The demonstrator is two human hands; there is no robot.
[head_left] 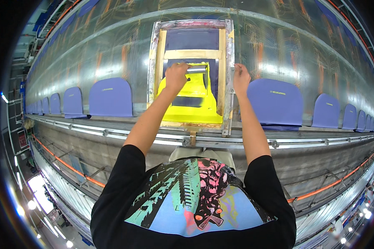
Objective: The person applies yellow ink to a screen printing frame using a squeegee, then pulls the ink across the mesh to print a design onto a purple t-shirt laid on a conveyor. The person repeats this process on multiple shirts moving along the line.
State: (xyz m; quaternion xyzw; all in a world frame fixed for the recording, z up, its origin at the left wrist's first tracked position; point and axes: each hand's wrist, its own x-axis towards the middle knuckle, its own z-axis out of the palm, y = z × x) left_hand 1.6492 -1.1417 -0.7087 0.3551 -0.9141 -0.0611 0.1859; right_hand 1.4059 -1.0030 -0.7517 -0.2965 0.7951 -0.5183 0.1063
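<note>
Beyond frame point(230, 50) and table point(112, 45), bright lights point(32, 204)

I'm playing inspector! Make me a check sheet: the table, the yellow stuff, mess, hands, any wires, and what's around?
Surface: long shiny table, with round-topped purple sheets in a row.
Job's things: silver-edged frame; yellow paint-like stuff spread inside it.
Clutter: nothing seen; reddish stains mark the frame's top bar.
Left hand: grips a grey bar-shaped tool over the yellow.
Right hand: at the frame's right edge.
Cables: orange lines, cable or pipe unclear.
Surroundings: metal rail along the near edge; bright lights both sides.
</note>
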